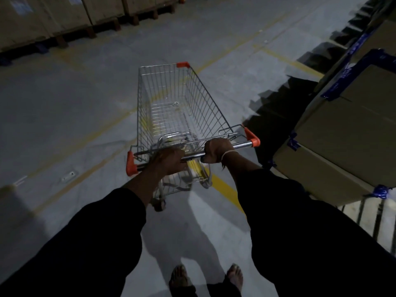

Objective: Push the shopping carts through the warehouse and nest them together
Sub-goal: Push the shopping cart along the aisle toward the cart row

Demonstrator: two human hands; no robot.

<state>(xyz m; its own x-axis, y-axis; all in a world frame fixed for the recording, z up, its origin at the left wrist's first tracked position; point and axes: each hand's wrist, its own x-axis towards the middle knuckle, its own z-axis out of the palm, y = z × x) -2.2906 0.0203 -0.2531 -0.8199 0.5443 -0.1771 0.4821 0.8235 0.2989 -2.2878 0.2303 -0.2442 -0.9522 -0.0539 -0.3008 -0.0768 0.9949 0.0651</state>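
I see one wire shopping cart (177, 103) standing on the grey floor (64, 103) in the middle of the aisle, its empty basket pointing away from me and its frame straddling a yellow floor line (225, 189). Its chrome handle bar (240, 144) runs between two orange end caps and sits tilted, the right end farther off. My left hand (169, 161) has its grip clamped round the bar near the left cap, knuckles up. My right hand (216, 150) is wrapped round the bar further right, fist closed over it, a thin band at the wrist. Both arms reach forward, nearly straight, in dark sleeves. My bare feet (180, 275) show at the bottom edge. Taped cardboard boxes (342, 136) stand close on the right; more boxes on pallets (53, 18) line the far left
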